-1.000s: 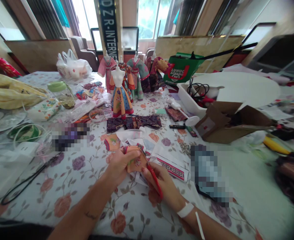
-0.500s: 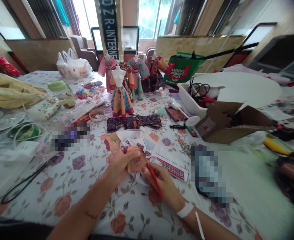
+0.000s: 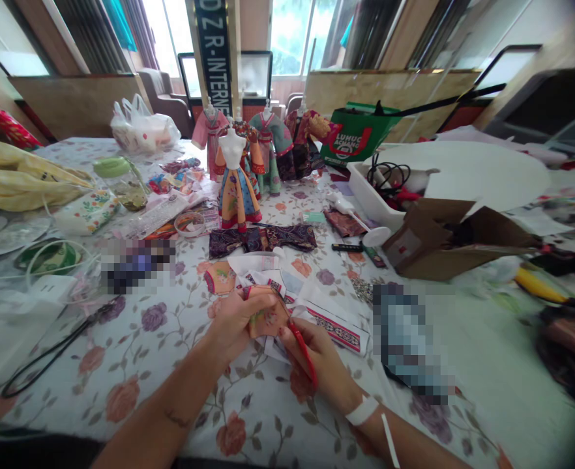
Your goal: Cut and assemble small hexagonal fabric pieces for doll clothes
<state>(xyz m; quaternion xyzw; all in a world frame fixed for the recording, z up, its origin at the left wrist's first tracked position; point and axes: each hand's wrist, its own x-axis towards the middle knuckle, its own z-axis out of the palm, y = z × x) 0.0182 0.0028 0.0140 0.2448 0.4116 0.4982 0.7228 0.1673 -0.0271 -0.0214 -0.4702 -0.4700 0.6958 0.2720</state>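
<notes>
The left hand (image 3: 231, 326) partly hides the orange cloth (image 3: 270, 322), the right hand (image 3: 325, 361) the red scissors (image 3: 302, 347).

Our scissors (image 3: 304, 352) are red, our cloth (image 3: 270, 322) orange with a floral print. We see orange and purple flowers on the white tablecloth (image 3: 170, 358), dark paisley on the strip (image 3: 294, 238), and white letters on the green bag (image 3: 373, 124).

"d z r-interne" on dark sign (image 3: 214, 62), "luhuc" on green bag (image 3: 360, 133), lower line blurred
</notes>
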